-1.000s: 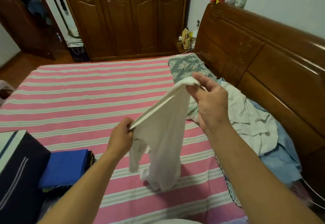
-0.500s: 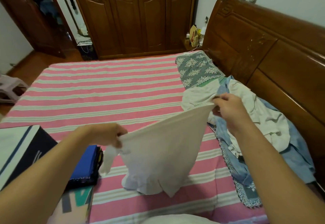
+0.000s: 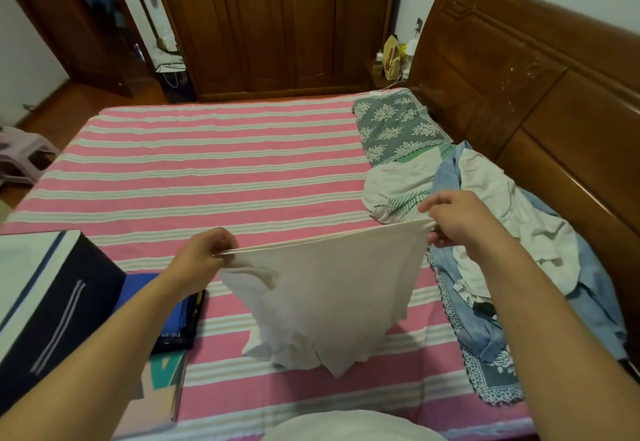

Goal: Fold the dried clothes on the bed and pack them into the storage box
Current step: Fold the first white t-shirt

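A white garment (image 3: 332, 288) hangs stretched between the fingers of both hands, its top edge pulled taut from the left fingers up to the right ones, its crumpled lower end touching the striped bed (image 3: 214, 170) below. Beyond the right fingers lies a loose pile (image 3: 512, 232) of white and blue clothes. Just below the left fingers sits a folded blue piece (image 3: 149, 288) beside the dark box (image 3: 52, 302).
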A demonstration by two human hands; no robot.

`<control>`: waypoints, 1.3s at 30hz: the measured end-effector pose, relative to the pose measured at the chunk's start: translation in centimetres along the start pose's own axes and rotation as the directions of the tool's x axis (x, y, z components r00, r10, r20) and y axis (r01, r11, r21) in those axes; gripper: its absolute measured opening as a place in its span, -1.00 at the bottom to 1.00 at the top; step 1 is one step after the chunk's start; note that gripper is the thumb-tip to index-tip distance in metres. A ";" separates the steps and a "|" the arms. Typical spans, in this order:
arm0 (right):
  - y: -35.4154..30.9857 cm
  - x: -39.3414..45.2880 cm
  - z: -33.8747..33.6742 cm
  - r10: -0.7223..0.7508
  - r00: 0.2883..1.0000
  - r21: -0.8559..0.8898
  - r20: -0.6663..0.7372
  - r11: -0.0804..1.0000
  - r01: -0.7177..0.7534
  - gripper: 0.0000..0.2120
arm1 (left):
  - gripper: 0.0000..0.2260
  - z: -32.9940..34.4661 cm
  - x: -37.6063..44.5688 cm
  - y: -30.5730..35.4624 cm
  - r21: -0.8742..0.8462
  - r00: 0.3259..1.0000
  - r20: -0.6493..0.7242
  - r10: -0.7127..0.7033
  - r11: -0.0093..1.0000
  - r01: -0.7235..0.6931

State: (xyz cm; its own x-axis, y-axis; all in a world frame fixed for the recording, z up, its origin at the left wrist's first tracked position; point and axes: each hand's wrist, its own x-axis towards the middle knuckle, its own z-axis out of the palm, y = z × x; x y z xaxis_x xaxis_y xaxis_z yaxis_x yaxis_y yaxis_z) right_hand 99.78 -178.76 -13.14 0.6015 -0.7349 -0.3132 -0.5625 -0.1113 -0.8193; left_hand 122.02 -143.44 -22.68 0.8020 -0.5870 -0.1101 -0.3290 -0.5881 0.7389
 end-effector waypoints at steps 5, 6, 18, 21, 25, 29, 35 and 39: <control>0.8 0.5 0.2 0.039 0.999 0.115 0.007 0.993 -0.040 -0.59 | -0.74 0.3 0.0 -1.1 0.181 0.993 -0.062 0.105 0.979 -0.092; 0.9 0.5 0.2 0.043 0.999 0.150 0.001 0.988 -0.043 -0.61 | -0.70 0.4 0.0 -1.3 0.239 0.987 -0.042 0.157 0.960 -0.142; 2.2 1.3 -0.5 -0.004 0.996 0.040 -0.095 0.999 0.008 -0.80 | -0.49 2.3 -2.8 -1.3 0.258 0.850 0.202 0.487 0.810 -0.526; 2.2 1.8 -0.4 -0.009 0.976 -0.088 -0.216 0.996 -0.010 -0.86 | -0.55 2.3 -3.6 -0.8 0.190 0.824 0.282 0.491 0.813 -0.550; 2.5 2.4 0.7 -0.034 0.946 -0.246 -0.322 0.968 -0.049 -0.91 | -0.58 3.0 -3.6 -1.1 0.300 0.858 0.305 0.413 0.814 -0.498; 3.0 3.0 1.6 -0.073 0.930 -0.284 -0.359 0.958 -0.034 -0.93 | -0.53 3.5 -3.9 -1.6 0.343 0.910 0.331 0.251 0.866 -0.363; 1.7 3.6 1.1 -0.252 0.869 -0.369 -0.427 0.925 0.087 -0.98 | -0.53 4.1 -5.4 -2.5 0.411 0.904 0.377 0.202 0.838 -0.359; 0.5 4.0 1.4 -0.391 0.823 -0.436 -0.412 0.878 0.199 -0.93 | -0.63 4.0 -5.8 -2.4 0.255 0.948 0.291 0.128 0.945 -0.206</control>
State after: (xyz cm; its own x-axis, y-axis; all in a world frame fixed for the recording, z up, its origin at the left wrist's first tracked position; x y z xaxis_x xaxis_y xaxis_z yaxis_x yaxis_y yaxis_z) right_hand 102.72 -180.75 -15.44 0.4812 -0.8369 0.2607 -0.6217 -0.5355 -0.5716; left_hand 116.18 -140.91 -26.46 0.5730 -0.7940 -0.2033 -0.6032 -0.5764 0.5512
